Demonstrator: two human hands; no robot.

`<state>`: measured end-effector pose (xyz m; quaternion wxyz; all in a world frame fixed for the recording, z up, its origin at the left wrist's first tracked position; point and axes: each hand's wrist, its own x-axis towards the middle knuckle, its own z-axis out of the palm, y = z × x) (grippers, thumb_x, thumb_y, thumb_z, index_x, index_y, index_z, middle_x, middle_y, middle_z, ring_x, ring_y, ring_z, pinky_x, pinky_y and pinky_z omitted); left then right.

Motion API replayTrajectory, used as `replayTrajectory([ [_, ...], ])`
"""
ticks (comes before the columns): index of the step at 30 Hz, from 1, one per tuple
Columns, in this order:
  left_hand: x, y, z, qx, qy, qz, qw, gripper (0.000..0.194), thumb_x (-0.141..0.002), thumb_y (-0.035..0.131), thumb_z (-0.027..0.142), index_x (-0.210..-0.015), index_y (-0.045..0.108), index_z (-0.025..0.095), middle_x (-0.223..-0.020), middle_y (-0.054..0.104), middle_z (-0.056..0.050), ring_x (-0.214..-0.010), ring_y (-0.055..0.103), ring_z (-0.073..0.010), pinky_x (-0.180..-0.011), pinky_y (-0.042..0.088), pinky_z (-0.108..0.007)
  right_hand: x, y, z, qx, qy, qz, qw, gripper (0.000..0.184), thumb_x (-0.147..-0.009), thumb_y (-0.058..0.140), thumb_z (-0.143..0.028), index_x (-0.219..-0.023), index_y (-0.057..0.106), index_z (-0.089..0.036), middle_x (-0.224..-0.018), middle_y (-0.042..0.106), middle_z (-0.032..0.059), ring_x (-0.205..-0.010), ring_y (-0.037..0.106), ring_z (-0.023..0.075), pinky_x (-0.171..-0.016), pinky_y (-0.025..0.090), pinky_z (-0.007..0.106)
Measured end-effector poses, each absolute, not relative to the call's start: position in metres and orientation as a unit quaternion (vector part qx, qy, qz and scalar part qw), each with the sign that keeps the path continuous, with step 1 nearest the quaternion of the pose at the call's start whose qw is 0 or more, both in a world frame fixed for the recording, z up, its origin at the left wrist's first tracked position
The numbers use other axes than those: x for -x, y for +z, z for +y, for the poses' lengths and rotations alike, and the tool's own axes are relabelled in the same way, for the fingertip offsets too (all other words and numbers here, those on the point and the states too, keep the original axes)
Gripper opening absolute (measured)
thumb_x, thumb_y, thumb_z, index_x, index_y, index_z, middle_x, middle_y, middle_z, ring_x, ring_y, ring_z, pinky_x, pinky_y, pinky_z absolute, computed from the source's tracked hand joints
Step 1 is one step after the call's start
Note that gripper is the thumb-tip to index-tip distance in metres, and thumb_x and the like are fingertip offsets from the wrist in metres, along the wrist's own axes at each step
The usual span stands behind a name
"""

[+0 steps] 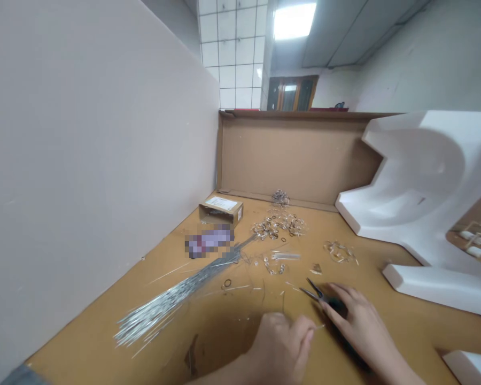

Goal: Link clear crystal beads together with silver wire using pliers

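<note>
My left hand (278,342) is closed in a pinch at the bottom centre. From its fingertips a short piece of thin wire (319,326) sticks out to the right. To the right of it, my right hand (358,321) is curled over the dark handles of a pair of pliers (313,290). The slim jaws point up and left and stand apart, with nothing visible between them. Part of the handles is hidden under the palm. Left of both hands lies a long bundle of thin metal wires (176,297), fanned out towards the near end.
A heap of small rings and clear pieces (280,224) lies towards the back, near an open cardboard box (224,208). More small parts (340,252) lie at right. White moulded foam (409,176) stands along the right, cardboard (292,160) at the back, and a pale panel (104,149) at left.
</note>
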<state>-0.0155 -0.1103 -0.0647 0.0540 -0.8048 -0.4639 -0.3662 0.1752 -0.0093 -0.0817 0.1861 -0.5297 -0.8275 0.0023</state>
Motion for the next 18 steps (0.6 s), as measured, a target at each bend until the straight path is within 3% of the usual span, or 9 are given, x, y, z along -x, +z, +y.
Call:
replayTrajectory([
  [9,0.02,-0.062,-0.106,0.765,-0.466,-0.432,0.11,0.022,-0.085,0.03,0.019,-0.083,0.051,0.018,-0.05,0.057,0.002,-0.039,0.052,-0.0128,-0.048,0.038,-0.025,-0.087,-0.043,0.024,0.399,0.024,-0.91,0.108,0.025,-0.082,0.042,-0.023,-0.094,0.064,-0.026,-0.098,0.064,0.0039,-0.092,0.058,0.0178,-0.077,0.042,0.027],
  [13,0.023,-0.056,-0.109,0.764,-0.469,-0.433,0.093,0.02,-0.083,0.032,0.017,-0.084,0.052,0.018,-0.052,0.058,0.001,-0.042,0.052,-0.0132,-0.05,0.04,-0.026,-0.061,-0.047,0.031,0.372,0.024,-0.925,0.076,0.018,-0.084,0.046,-0.021,-0.089,0.063,-0.018,-0.096,0.063,0.0052,-0.094,0.055,0.0182,-0.082,0.041,0.034],
  [18,0.026,-0.057,-0.11,0.733,-0.486,-0.462,0.112,0.017,-0.079,0.039,0.016,-0.087,0.053,0.022,-0.052,0.059,0.002,-0.045,0.053,-0.0142,-0.052,0.041,-0.027,-0.038,-0.044,0.049,0.372,0.02,-0.927,0.036,0.023,-0.085,0.05,-0.031,-0.101,0.056,-0.016,-0.104,0.058,0.0054,-0.092,0.056,0.0179,-0.079,0.045,0.04],
])
